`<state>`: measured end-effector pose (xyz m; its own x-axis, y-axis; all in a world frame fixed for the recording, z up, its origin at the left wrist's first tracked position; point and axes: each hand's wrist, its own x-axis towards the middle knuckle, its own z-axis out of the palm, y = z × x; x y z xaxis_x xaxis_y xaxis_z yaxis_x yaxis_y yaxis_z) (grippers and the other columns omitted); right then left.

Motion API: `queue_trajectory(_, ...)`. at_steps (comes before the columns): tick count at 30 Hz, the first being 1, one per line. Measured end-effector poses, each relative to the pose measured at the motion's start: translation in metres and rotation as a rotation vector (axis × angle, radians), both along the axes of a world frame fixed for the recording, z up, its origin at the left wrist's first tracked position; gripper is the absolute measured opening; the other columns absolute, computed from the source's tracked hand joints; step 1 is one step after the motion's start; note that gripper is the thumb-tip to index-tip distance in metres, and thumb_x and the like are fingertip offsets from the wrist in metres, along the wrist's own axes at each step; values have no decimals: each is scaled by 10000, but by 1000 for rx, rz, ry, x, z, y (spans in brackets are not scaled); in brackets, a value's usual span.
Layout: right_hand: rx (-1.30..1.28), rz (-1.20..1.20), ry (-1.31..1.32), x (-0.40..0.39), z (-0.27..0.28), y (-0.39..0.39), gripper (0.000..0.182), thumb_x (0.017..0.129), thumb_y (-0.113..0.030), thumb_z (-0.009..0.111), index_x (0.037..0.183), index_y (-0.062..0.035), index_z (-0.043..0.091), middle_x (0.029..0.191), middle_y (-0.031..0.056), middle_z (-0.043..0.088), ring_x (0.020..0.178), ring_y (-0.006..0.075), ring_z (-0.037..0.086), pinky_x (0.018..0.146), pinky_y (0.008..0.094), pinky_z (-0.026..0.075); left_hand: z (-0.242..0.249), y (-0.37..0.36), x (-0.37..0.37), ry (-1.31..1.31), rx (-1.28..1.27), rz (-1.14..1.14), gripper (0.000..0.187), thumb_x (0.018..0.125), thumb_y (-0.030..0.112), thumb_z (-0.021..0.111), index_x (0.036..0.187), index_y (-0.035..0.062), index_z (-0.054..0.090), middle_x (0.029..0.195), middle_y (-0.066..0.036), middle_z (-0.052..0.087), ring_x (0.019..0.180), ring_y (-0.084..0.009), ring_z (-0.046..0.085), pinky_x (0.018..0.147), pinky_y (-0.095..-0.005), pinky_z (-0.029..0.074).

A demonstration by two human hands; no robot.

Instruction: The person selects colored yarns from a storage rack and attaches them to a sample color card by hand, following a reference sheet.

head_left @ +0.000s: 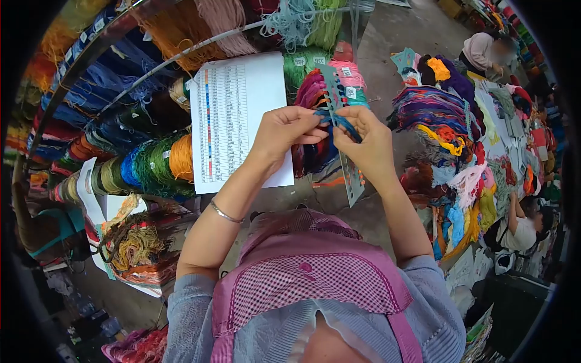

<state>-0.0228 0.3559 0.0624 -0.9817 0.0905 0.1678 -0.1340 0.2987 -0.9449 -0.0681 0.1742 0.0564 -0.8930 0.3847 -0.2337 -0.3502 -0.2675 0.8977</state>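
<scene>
A strand of dark blue thread point(347, 128) runs between my two hands. My left hand point(287, 134) pinches its left end, fingers closed. On the other side my right hand point(367, 138) has its fingers closed round the thread. Between them stands a long grey-green card point(353, 184) with holes along its edges, tilted nearly upright. Magenta, red and dark thread bundles point(310, 88) hang from its left side. Behind my left hand lies a white printed sheet point(265, 78) with a numbered colour table.
Yarn skeins point(179, 156) hang on a metal rack point(200, 41) at the left and top. More bundles point(423, 109) cover a table at the right. One person point(481, 51) is at the upper right, another point(521, 233) at the right edge.
</scene>
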Motion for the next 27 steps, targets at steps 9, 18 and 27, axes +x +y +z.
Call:
queue_trajectory(9, 163, -12, 22, 2, 5, 11, 312, 782, -66, 708, 1086, -25, 650, 861, 65, 686, 738, 79, 603, 686, 230, 482, 34, -3, 16, 46, 21, -359, 361, 887, 40, 465, 1226, -6, 580, 789, -121, 688, 524, -134, 633, 435, -202, 462)
queue_trajectory(18, -15, -34, 176, 8, 11, 30, 377, 794, -24, 708, 1050, -61, 434, 923, 30, 568, 840, 79, 532, 748, 245, 431, 22, 37, 23, 759, -299, 1, 66, 819, 12, 654, 875, 12, 620, 689, 21, 508, 617, -46, 455, 555, -213, 377)
queue_trajectory(27, -386, 181, -158, 2, 28, 50, 608, 839, -663, 538, 987, -73, 540, 831, -54, 510, 781, 49, 471, 681, 206, 356, 27, 8, 29, 419, 137, -61, 143, 851, 123, 682, 920, 10, 628, 1036, 14, 481, 754, -49, 452, 665, -202, 367)
